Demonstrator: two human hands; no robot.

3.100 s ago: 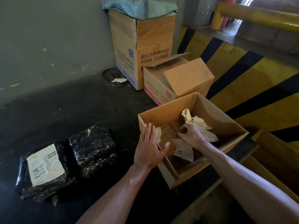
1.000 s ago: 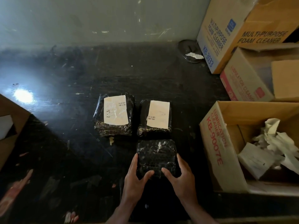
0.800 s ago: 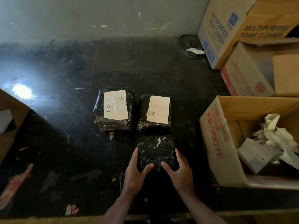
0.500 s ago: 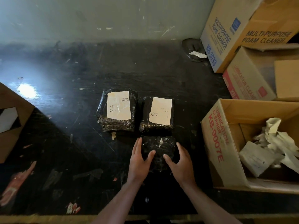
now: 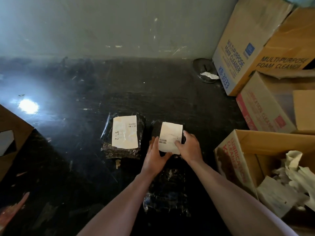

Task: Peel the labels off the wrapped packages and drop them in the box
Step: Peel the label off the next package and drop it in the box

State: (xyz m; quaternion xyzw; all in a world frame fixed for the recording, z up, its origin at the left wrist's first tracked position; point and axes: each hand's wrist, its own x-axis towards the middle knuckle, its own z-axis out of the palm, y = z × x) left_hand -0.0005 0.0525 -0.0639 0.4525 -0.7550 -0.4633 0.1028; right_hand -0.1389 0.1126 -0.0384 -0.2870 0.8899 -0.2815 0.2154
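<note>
Dark, scuffed surface (image 5: 85,167) fills most of the frame. Low in the centre, between our forearms, lies a bare package (image 5: 167,189) with no label showing. Just above it our left hand (image 5: 154,158) lies along the near left corner of the labelled package (image 5: 156,129), fingers fairly straight and thumb stretched under the label (image 5: 170,137). Our right hand (image 5: 189,148) rests its fingers flat on the label's right side. Neither hand pinches anything yet.

We judge the step to be starting the peel. We should pin the wrap with the left hand, work a nail under one corner with the right, then pull low and slow. That way the paper comes away whole and the thin wrap neither tears nor lifts with it. The package looks light, so it may slide unless held down.

At lower right the box (image 5: 226,150) stands open beside our right forearm, with peeled labels (image 5: 289,183) crumpled inside; the way to it looks free. Left of centre a second package (image 5: 122,151) waits, the other label (image 5: 125,132) on top. Cardboard (image 5: 10,133) juts in at the left edge. At upper right a red-printed carton (image 5: 259,109) and a foam cleaner carton (image 5: 238,48) crowd behind the box. Beside them is a dark disc (image 5: 198,65) holding a paper scrap (image 5: 209,76). None of these bars our reach. A grey wall (image 5: 119,28) closes the top.
</note>
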